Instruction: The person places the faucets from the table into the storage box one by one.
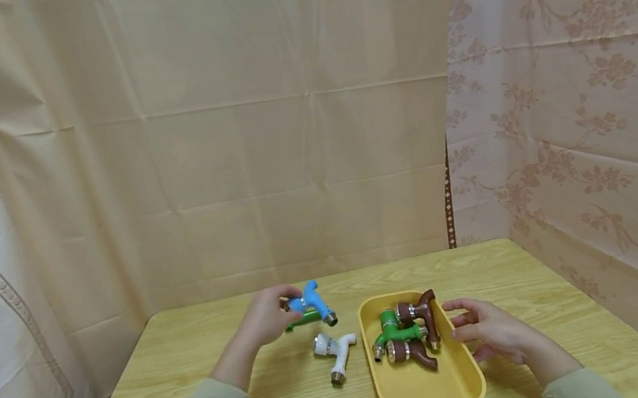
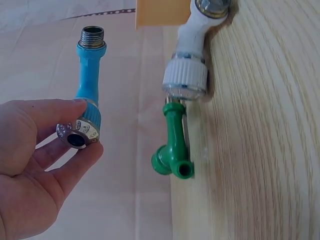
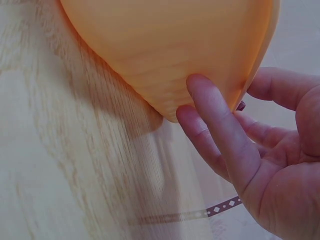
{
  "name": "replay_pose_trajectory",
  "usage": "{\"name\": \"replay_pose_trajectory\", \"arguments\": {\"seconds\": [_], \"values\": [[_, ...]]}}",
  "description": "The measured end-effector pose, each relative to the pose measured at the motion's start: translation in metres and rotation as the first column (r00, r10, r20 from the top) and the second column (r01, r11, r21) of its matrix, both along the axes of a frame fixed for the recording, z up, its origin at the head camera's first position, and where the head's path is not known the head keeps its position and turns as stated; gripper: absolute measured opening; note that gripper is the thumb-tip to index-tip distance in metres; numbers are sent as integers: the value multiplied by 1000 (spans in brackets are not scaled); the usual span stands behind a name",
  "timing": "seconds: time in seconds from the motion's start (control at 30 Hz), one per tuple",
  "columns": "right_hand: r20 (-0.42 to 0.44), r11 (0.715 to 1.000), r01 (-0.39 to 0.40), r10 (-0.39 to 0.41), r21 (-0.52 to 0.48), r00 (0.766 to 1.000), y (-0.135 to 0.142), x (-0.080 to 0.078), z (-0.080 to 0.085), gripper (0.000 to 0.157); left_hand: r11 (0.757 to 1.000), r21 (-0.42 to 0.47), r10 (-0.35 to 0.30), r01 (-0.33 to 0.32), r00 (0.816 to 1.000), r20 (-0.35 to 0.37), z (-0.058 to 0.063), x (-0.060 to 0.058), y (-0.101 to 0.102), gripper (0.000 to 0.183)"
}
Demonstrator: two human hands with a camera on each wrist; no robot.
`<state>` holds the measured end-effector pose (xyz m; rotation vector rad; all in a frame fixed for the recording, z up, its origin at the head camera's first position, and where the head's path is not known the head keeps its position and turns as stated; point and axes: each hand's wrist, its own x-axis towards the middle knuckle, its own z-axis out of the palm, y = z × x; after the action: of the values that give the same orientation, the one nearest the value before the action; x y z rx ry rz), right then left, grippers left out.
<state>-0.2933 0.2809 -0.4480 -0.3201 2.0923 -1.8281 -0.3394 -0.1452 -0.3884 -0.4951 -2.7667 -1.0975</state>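
Observation:
My left hand (image 1: 272, 316) pinches a blue faucet (image 1: 313, 299) by its round knob end, between thumb and fingers. In the left wrist view the blue faucet (image 2: 90, 75) has its threaded metal end up, apart from the table. Partly hidden behind it lies a green faucet (image 2: 175, 135). A white faucet (image 1: 339, 352) lies nearer on the table. My right hand (image 1: 496, 331) touches the outer right wall of a yellow plastic bin (image 1: 431, 396), its fingers loosely bent. Inside the bin are a green faucet (image 1: 398, 333) and two brown ones, one brown faucet (image 1: 425, 314) against the right wall.
The wooden table (image 1: 192, 349) ends at a beige curtain (image 1: 281, 127) behind it. A flowered cloth (image 1: 591, 108) hangs along the right side. Between the left-hand faucets and the bin runs a narrow strip of tabletop.

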Motion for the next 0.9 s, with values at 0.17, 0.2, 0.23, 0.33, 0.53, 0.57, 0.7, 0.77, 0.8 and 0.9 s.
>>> {"name": "replay_pose_trajectory", "arguments": {"seconds": [0.17, 0.2, 0.23, 0.33, 0.53, 0.57, 0.7, 0.77, 0.8, 0.9], "values": [[-1, 1000, 6, -6, 10, 1000, 0, 0, 0, 68, 999, -1, -40, 40, 999, -5, -1, 0, 9, 30], [0, 1000, 7, -7, 12, 1000, 0, 0, 0, 67, 999, -2, -48, 48, 999, -9, -1, 0, 11, 30], [0, 1000, 7, -7, 12, 1000, 0, 0, 0, 67, 998, -6, -59, 59, 998, -17, -1, 0, 13, 29], [-1, 1000, 8, -8, 13, 1000, 0, 0, 0, 67, 996, -18, -93, 92, 995, -37, 0, 1, 18, 28], [-3, 1000, 11, -11, 18, 1000, -1, 0, 0, 67, 990, -29, -137, 136, 990, -40, 2, 4, 28, 27], [-3, 1000, 12, -12, 20, 1000, -1, 0, 0, 67, 990, -29, -142, 141, 989, -38, 2, 4, 29, 27], [-1, 999, 17, -17, 27, 1000, 0, -1, 0, 67, 986, -36, -161, 160, 986, -31, 2, 5, 36, 27], [1, 1000, 17, -17, 26, 1000, 0, -1, 1, 67, 985, -41, -170, 169, 985, -30, 2, 5, 40, 27], [2, 1000, 16, -16, 23, 1000, 0, -1, 0, 67, 984, -45, -174, 172, 984, -27, 2, 5, 42, 27], [-1, 1000, 8, -8, 17, 1000, 0, -1, 0, 67, 982, -48, -183, 182, 983, -13, 1, 5, 47, 28]]}}
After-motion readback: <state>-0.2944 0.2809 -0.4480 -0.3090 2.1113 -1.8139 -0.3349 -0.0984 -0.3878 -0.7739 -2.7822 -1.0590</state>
